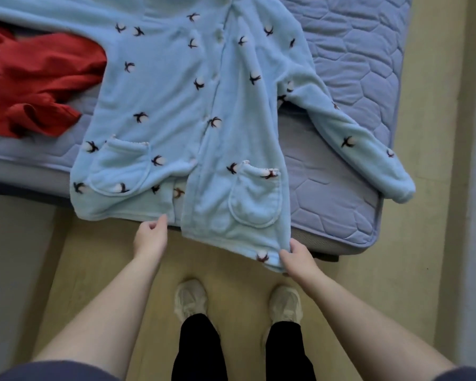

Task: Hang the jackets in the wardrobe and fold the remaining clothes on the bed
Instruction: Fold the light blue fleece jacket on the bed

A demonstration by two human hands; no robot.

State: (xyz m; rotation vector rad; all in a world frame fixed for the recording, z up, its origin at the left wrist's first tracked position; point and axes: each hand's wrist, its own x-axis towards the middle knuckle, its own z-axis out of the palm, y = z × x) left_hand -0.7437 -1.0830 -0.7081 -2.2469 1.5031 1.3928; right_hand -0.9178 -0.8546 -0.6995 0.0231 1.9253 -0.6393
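The hem corner of the blue fleece jacket on the person's right is pinched by the right hand, the thumb laid on top of the cloth and the fingers curled beneath it. The left hand is held at the hem of the other front panel, its forefinger reaching the hem edge and its other fingers loosely curled. Whether any cloth is gripped there cannot be told.

The jacket is spread front-up on the mattress, and its lower part is draped over the near edge, so that the hem and both patch pockets hang off the bed above the wooden floor. The front opening is seen parted near the hem. One sleeve is laid out slantwise toward the near right corner of the mattress, its cuff at the right edge.

A crumpled red garment is seen on the left part of the mattress, touching the jacket's side. Below the hands, two pale shoes and black trouser legs are seen on the floor.
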